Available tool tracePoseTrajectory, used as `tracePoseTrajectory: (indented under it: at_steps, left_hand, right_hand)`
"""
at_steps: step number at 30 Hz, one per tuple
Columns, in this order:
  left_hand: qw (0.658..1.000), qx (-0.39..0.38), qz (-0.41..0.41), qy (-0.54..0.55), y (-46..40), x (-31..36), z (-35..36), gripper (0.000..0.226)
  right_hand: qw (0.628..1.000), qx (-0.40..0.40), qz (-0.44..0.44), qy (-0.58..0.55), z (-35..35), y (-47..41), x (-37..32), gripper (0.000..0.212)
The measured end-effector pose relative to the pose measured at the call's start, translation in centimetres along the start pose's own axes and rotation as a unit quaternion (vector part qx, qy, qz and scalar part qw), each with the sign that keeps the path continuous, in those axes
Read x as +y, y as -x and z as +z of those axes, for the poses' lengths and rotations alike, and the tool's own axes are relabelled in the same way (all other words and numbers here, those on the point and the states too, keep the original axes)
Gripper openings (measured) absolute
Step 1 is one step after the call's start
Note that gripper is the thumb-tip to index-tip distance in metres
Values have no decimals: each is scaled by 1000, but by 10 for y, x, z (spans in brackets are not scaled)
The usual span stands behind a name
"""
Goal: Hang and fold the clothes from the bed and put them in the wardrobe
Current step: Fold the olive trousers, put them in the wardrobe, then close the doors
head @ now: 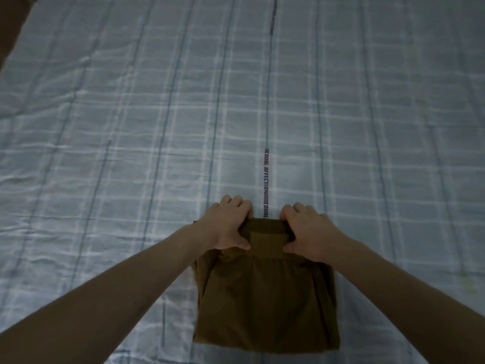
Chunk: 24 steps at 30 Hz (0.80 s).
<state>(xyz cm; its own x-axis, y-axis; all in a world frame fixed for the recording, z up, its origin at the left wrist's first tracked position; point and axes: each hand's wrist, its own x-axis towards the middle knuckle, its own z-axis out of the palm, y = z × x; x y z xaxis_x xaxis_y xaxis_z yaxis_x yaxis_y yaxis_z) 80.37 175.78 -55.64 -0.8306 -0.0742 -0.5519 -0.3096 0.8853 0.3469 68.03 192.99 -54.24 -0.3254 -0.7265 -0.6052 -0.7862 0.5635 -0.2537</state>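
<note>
Left hand (228, 225) and right hand (307, 232) both gripping far edge of folded brown garment (265, 298) — flat on plaid bed sheet (131, 127).

I see a brown garment (266, 306) lying folded into a rough rectangle on the bed sheet (131, 127), which is pale blue with a checked pattern and faint creases. My left hand (228, 224) grips the far left corner of the garment, thumb on top and fingers curled over the far edge. My right hand (307, 229) grips the far right corner the same way. Between the two hands a printed strip of lettering (265, 179) runs away up the sheet. Both bare forearms reach in from the bottom corners.
</note>
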Motion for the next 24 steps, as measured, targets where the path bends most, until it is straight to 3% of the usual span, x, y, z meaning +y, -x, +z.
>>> tracePoseTrajectory:
  at_steps: [4, 9, 13, 17, 24]
  left_hand:
    - [995, -61, -3, 83, -9, 0, -7, 61]
    - [987, -155, -16, 40, -12, 12, -15, 61]
    - [986, -162, 28, -30, -3, 23, -19, 52]
    - [987, -153, 38, -4, 22, 33, -25, 44]
    - [991, -104, 51, -65, 92, 67, -59, 42]
  right_hand:
    - [997, -69, 6, -37, -8, -13, 1, 61]
    - [990, -139, -14, -35, -15, -21, 2, 59]
    - [993, -83, -80, 11, -14, -8, 0, 36]
    - [987, -79, -106, -87, -16, 20, 0, 26]
    - [992, -10, -119, -38, -52, 95, -22, 27]
